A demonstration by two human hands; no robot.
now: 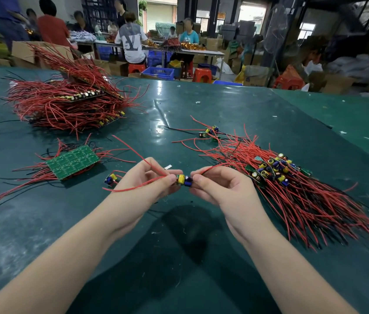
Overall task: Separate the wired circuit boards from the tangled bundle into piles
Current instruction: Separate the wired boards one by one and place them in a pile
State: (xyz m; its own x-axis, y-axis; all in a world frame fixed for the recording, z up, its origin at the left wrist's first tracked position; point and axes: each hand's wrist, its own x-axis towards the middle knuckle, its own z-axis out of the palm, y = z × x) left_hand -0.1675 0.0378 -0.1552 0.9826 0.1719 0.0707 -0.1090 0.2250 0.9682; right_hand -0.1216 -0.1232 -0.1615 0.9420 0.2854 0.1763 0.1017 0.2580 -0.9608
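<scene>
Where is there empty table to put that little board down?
Bare mat lies under the hands, between the green panel and the right pile. More lies behind, right of the big stack. Both piles' wires crowd the sides.

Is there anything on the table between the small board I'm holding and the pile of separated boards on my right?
Nothing visible. The small board is pinched between the left hand and right hand, and only bare green table lies toward the pile of separated boards.

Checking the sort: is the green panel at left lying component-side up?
No: the green panel shows its bare solder side, red wires splaying out from beneath it.
</scene>
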